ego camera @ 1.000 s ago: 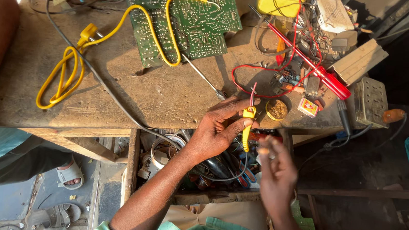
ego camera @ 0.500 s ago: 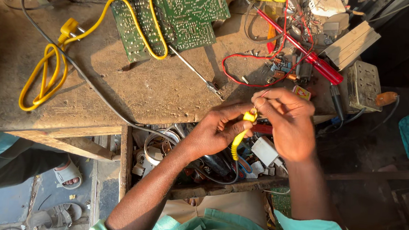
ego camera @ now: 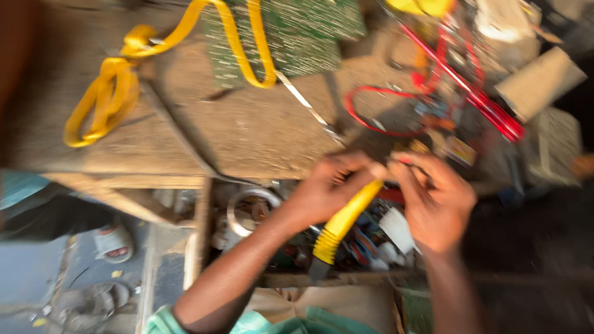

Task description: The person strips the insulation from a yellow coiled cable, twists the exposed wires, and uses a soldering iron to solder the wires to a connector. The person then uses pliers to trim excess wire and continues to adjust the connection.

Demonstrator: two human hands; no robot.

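Gripping a yellow-handled tool [ego camera: 342, 220], the left hand [ego camera: 327, 187] is closed around its upper end just off the front edge of the wooden workbench [ego camera: 243, 131]. The tool's long axis runs diagonally, its dark butt pointing down-left toward the person, its tip hidden up-right between the hands. The right hand [ego camera: 435, 203] meets it there, fingertips pinched together; what they pinch is too blurred to tell.
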